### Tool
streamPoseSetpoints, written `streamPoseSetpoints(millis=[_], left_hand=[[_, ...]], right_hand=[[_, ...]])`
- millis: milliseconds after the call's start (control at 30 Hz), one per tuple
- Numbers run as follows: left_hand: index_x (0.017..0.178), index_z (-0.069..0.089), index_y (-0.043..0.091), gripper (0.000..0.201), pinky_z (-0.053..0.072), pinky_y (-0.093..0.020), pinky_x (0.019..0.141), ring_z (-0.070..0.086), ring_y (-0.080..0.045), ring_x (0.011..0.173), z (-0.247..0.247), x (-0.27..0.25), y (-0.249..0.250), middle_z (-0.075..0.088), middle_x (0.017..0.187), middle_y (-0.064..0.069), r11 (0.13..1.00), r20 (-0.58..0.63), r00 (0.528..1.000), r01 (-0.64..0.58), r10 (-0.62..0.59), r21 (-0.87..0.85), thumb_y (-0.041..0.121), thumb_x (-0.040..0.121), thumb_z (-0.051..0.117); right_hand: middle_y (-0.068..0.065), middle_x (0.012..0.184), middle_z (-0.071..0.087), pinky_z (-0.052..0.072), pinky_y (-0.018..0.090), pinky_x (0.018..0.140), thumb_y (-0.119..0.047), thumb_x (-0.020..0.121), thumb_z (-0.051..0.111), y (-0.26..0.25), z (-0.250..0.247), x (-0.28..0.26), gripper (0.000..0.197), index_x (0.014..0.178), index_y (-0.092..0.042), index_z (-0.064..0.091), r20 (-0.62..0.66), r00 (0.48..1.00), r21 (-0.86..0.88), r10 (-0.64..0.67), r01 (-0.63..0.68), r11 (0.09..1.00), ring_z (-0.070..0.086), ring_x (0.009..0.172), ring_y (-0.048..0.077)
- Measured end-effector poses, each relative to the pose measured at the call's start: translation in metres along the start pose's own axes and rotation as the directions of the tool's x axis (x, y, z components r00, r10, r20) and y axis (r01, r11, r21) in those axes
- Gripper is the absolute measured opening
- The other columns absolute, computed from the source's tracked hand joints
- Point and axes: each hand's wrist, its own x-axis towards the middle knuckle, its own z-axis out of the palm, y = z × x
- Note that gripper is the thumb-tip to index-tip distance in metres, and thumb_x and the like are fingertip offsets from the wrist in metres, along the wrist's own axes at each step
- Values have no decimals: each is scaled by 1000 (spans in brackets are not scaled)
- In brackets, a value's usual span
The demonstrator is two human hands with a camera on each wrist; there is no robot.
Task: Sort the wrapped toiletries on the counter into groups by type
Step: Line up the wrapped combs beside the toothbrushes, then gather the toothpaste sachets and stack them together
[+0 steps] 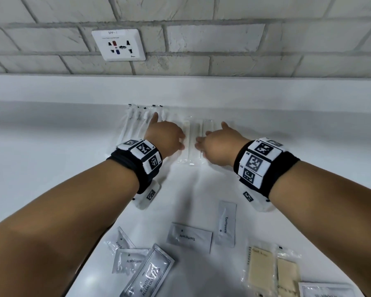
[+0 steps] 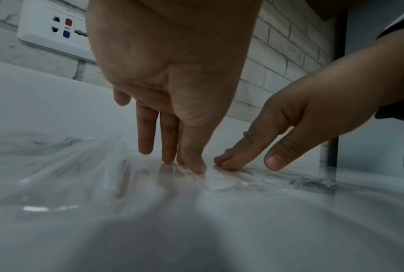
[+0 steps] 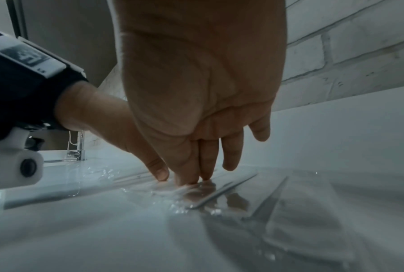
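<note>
- Near edge of the counter (image 1: 51,146): one long sachet (image 1: 147,273) with unreadable print, overlapping two toothpaste sachets (image 1: 128,259).
- Near right: two cream pads in clear wrap (image 1: 272,269); a white packet (image 1: 328,290) at the frame edge.
- Middle: two more toothpaste sachets (image 1: 190,236), lying apart.
- Far centre: clear-wrapped combs (image 1: 187,136), side by side.
- Left hand (image 1: 165,138): fingers (image 2: 170,136) straight, tips pressing the comb wrap; holds nothing.
- Right hand (image 1: 219,144): fingers (image 3: 206,158) straight, tips pressing the same wrap, just beside the left.
- Far left, by the backsplash: wrapped toothbrushes (image 1: 135,121) in a row.
- Wall: socket plate (image 1: 118,45) on white brick.
</note>
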Motion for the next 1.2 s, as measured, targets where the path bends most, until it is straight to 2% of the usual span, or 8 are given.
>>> streamPoseSetpoints(millis=[400, 467, 567, 700, 800, 933, 1033, 1200], left_hand=[[127, 59, 34, 40, -11, -42, 116, 39, -10, 136, -2, -3, 2, 58, 133, 12, 999, -16, 1000, -20, 19, -44, 48, 90, 54], [131, 56, 31, 45, 0, -42, 118, 39, -13, 136, -7, -12, 4, 54, 138, 6, 994, -68, 997, -52, 45, -98, 49, 89, 54], [131, 57, 29, 44, 32, -35, 110, 50, -18, 126, -18, -47, 9, 54, 136, 2, 970, -164, 983, -121, 87, -209, 46, 91, 55], [127, 58, 35, 40, 36, -23, 93, 53, -12, 117, -20, -119, 8, 55, 129, 10, 943, -109, 990, -118, 88, -311, 50, 91, 53], [121, 61, 37, 37, 41, -25, 92, 54, -10, 115, -14, -178, 11, 57, 125, 13, 951, 6, 997, -70, 75, -301, 53, 88, 54], [117, 63, 33, 35, 42, -30, 96, 53, -10, 116, -2, -238, 12, 58, 121, 10, 964, 126, 992, 31, 2, -264, 51, 89, 53], [117, 61, 39, 36, 44, -30, 92, 55, -9, 111, 12, -273, 10, 57, 117, 12, 946, 129, 987, 130, -95, -296, 55, 86, 55], [114, 60, 30, 44, 49, -36, 87, 60, -16, 102, 38, -302, 24, 58, 112, 5, 937, 122, 972, 228, -202, -263, 58, 80, 61]], right_hand=[[-8, 160, 21, 5, 59, 114, -26, 102, 27, -2, -3, -5, 49, 150, -30, 24, 6, 1000, 72, 9, -9, 997, 27, 144, 22], [-4, 157, 29, 9, 56, 117, -24, 101, 31, -1, -7, -20, 49, 150, -30, 27, -83, 996, 191, 16, 0, 981, 31, 142, 24], [-3, 151, 40, 28, 39, 113, -34, 100, 40, -1, -12, -55, 44, 143, -36, 39, -212, 973, 408, 90, 5, 913, 41, 135, 24], [-9, 143, 50, 36, 27, 99, -42, 95, 51, -2, -2, -112, 41, 135, -39, 50, -166, 981, 509, 97, 1, 861, 48, 128, 16], [-13, 135, 56, 36, 24, 91, -45, 93, 53, -11, 13, -157, 40, 132, -40, 53, -120, 990, 523, 73, 1, 852, 52, 122, 11], [-15, 128, 60, 42, 26, 93, -47, 92, 53, -30, 36, -199, 37, 128, -41, 57, -88, 996, 513, 30, 20, 858, 55, 113, 8], [-15, 119, 63, 45, 26, 88, -44, 91, 55, -45, 56, -219, 30, 120, -39, 62, -75, 997, 497, 10, 29, 867, 57, 97, 6], [-15, 109, 65, 47, 30, 88, -40, 90, 59, -72, 82, -236, 22, 111, -36, 65, -59, 998, 504, 15, 17, 864, 57, 100, 8]])
